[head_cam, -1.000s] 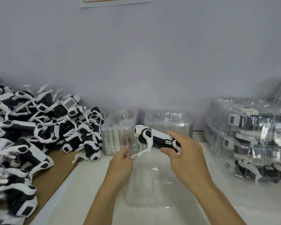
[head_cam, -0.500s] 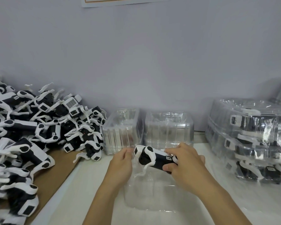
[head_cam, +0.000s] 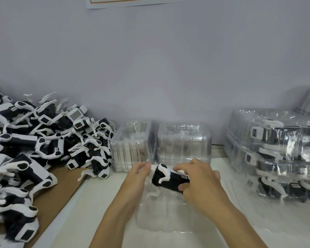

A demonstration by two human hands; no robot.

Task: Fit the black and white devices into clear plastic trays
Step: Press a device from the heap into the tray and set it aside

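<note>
Right hand [head_cam: 202, 183]: grips device [head_cam: 170, 179], centre frame.
Left hand [head_cam: 138, 178]: pinches tray [head_cam: 161, 215] edge.
Advice: lower device level, then press.

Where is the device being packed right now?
In the head view, centre: the device is gripped by the right hand, over the clear tray, in front of two empty tray stacks.

Soft, even indoor light fills the frame, slightly dim and cool on the wall [head_cam: 168, 68]. Glare streaks the stacked clear trays [head_cam: 276, 149] at right. Faint shadows sit beneath the hands [head_cam: 195, 181] on the pale tabletop [head_cam: 97, 203]. Wide-angle distortion bends the edges; the pile of devices [head_cam: 34, 149] at lower left blurs.
</note>
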